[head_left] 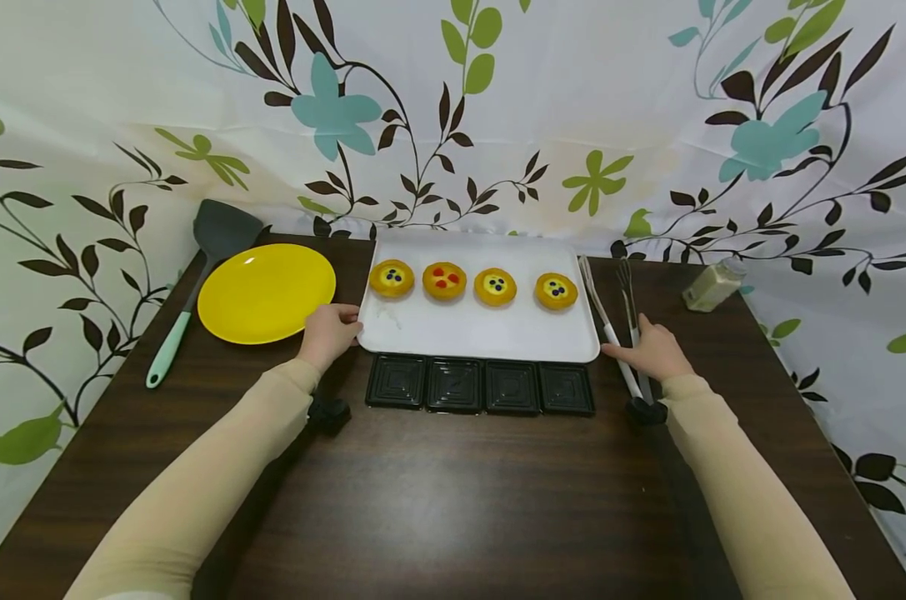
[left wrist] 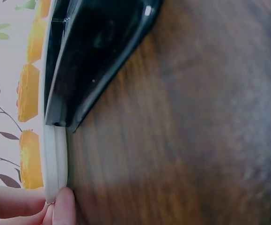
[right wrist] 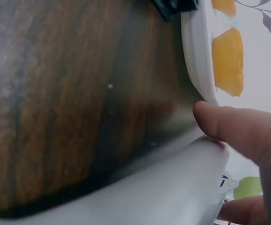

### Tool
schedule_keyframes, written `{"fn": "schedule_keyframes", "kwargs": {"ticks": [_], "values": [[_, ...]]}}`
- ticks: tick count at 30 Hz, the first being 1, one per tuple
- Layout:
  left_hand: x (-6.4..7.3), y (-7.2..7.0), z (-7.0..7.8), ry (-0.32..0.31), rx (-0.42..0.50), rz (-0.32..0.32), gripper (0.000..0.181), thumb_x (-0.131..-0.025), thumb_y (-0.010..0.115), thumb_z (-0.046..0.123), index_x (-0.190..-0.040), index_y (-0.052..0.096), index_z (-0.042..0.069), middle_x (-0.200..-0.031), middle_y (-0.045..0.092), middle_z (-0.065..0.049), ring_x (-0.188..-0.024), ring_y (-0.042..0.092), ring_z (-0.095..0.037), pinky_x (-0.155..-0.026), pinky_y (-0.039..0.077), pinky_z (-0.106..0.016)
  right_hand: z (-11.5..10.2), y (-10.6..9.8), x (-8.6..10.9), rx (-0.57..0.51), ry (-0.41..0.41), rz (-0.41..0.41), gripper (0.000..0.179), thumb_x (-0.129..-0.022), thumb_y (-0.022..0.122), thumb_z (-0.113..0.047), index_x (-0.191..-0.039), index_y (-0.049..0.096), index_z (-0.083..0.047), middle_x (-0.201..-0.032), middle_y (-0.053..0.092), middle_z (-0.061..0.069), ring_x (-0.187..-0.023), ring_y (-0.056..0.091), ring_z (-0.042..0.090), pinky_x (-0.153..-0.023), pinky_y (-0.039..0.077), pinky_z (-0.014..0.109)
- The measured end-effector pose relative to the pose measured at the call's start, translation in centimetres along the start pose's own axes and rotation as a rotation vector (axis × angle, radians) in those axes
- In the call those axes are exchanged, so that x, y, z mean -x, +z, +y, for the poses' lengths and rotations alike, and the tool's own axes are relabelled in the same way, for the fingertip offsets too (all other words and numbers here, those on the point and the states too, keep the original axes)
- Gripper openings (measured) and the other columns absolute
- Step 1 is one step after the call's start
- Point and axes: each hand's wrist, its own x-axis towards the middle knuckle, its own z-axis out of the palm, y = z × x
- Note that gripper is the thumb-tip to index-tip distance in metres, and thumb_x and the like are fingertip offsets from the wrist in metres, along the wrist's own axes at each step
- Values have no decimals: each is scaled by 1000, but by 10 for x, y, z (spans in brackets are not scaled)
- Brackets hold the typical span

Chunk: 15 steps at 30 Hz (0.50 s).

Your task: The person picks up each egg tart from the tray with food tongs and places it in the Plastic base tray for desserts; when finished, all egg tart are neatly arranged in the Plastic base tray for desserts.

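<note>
A white rectangular tray [head_left: 468,333] carries a row of small tarts, some with dark berries [head_left: 495,287] and one with red pieces [head_left: 444,282]. My left hand [head_left: 329,335] pinches the tray's left edge near the front corner, fingers and thumb either side of the rim [left wrist: 55,164]. At the opposite corner, the thumb of my right hand [head_left: 653,350] touches the tray's edge. Its other fingers are spread across long silvery tongs [head_left: 604,312], which lie beside the tray. Several black square plastic dishes [head_left: 455,386] line the tray's front edge.
To the left are a yellow plate [head_left: 265,292] and a dark spatula [head_left: 223,229] with a mint handle. A small jar [head_left: 713,285] lies at the back right. A patterned cloth [head_left: 453,117] hangs behind the dark wooden table [head_left: 453,500].
</note>
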Motion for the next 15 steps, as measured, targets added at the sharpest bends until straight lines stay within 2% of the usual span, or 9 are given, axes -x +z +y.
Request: {"fn": "schedule_keyframes", "kwargs": {"ticks": [9, 13, 15], "values": [[1, -1, 2, 13, -57, -7, 38, -93, 57, 8, -127, 55, -7, -113, 61, -23, -87, 62, -28, -76, 56, -32, 0, -5, -1, -27, -10, 5, 97, -84, 64, -41, -140, 15, 22, -136, 29, 46, -120, 36, 57, -98, 37, 62], [0, -1, 3, 17, -83, -37, 39, -93, 56, 6, -129, 54, -8, -115, 60, -24, -88, 62, -28, -78, 56, -33, 6, -15, 3, -31, 1, 25, 86, -83, 63, -33, -135, 25, 25, -127, 41, 45, -106, 49, 55, -85, 46, 59], [-1, -2, 4, 12, -88, -52, 39, -93, 56, 6, -130, 52, -8, -116, 60, -24, -89, 63, -29, -80, 56, -34, 9, -17, 5, -87, 25, 35, 81, -84, 62, -30, -134, 29, 24, -118, 48, 44, -92, 58, 48, -74, 52, 52]]}}
